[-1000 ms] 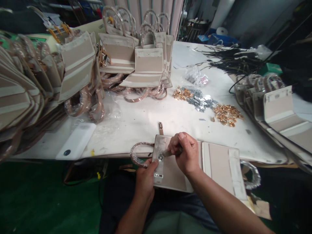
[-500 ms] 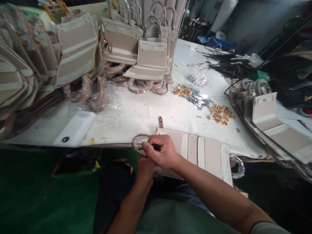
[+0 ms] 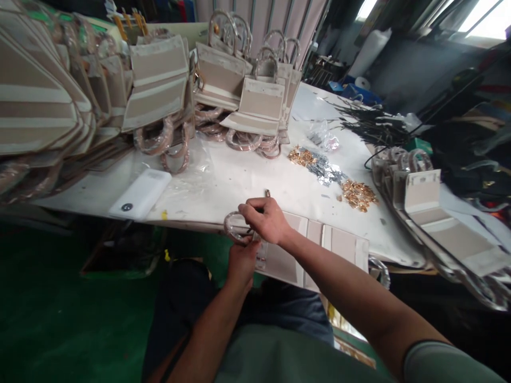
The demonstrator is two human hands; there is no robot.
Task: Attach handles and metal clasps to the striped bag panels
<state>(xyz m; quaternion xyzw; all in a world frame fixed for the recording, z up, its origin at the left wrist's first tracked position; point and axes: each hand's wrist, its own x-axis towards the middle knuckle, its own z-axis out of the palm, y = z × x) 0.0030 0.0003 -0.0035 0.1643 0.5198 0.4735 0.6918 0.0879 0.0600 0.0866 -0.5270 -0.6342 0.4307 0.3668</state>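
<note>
A flat beige bag panel (image 3: 281, 260) lies along the table's front edge, partly overhanging it. From its left end sticks out a ring-shaped handle (image 3: 230, 230) wrapped in clear film. My left hand (image 3: 241, 261) is closed on that end of the panel, near the handle's base. Just above it, my right hand (image 3: 266, 219) is curled with its fingers pinched together. Something small and dark shows below the right fingers; its kind I cannot make out. Behind the right knuckles a small metal-tipped piece (image 3: 267, 192) lies on the table.
Stacked bag panels with wrapped handles (image 3: 259, 101) crowd the left and back of the white table (image 3: 235, 181). Gold fittings (image 3: 358, 195) and silver plates (image 3: 325, 171) lie in piles. A white rectangular device (image 3: 140, 194) is at left. More panels (image 3: 423, 191) stand at right.
The camera view has shifted. My right hand has lifted a little away from the left, uncovering small marks or fittings at the panel's end. My left hand keeps its grip there.
</note>
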